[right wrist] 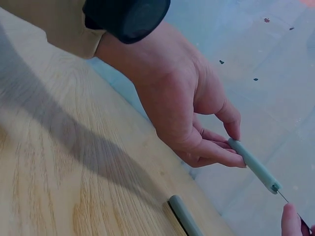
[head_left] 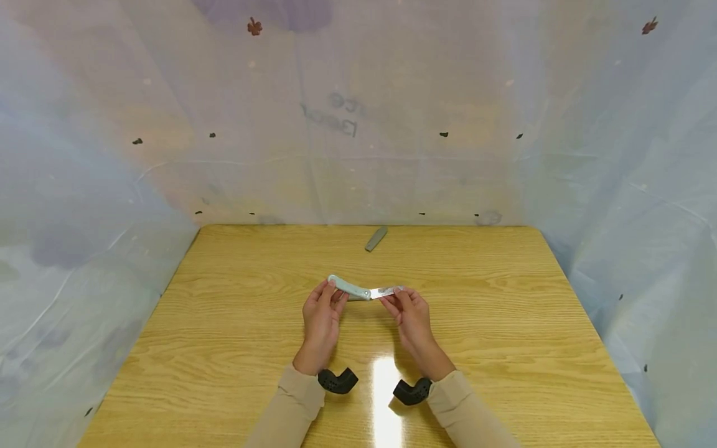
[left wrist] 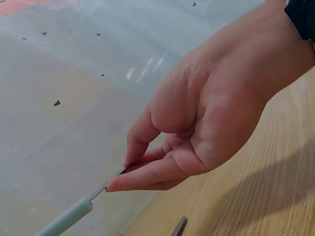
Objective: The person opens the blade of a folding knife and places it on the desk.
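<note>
An unfolded folding knife (head_left: 350, 289) with a pale green, slightly curved handle and a short shiny blade (head_left: 383, 292) is held across both hands above the table. My left hand (head_left: 322, 317) pinches the handle's far end between thumb and fingers. On the other side, my right hand (head_left: 413, 316) pinches the blade near its tip, so the tip is hidden. The left wrist view shows a hand (left wrist: 197, 118) on the thin blade, with the handle (left wrist: 66, 219) running to the lower left. A hand (right wrist: 182, 113) grips the handle (right wrist: 256, 167) in the right wrist view.
A slim grey-green piece (head_left: 376, 239), rounded at one end, lies near the back edge of the wooden table (head_left: 252, 261). Patterned sheeting (head_left: 392, 112) hangs behind and at both sides. Black curved wrist mounts (head_left: 338, 381) jut inward below the hands.
</note>
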Tool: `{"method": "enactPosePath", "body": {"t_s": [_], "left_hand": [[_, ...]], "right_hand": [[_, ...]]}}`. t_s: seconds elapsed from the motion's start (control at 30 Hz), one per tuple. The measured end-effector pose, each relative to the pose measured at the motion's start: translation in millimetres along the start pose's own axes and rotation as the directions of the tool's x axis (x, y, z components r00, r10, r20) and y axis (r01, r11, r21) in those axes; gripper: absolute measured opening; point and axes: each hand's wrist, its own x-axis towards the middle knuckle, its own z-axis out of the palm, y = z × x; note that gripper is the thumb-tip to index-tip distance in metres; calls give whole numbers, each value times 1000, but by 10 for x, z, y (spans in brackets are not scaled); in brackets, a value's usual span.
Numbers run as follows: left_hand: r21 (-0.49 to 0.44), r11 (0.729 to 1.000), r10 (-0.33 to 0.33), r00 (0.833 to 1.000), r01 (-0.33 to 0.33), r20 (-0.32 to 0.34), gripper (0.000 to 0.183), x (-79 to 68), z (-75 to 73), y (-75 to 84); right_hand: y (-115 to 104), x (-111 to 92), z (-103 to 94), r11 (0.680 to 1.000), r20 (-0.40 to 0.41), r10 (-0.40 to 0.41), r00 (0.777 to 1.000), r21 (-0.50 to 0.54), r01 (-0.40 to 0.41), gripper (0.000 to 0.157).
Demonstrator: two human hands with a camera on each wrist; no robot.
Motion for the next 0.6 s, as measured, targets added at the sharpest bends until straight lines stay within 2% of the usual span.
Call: {"method": "enactPosePath", "body": {"t_s": [0.33,0.6], "left_hand": [[-16,999,35,998,-36,-56,36,-17,40,-40],[-68,995,60,994,-67,-94,36,-40,67,-84]], "right_hand": [[-36,-61,41,997,-4,25,1000,67,-25,10],[12,-42,43,991,-39,30,999,133,-24,7]]}}
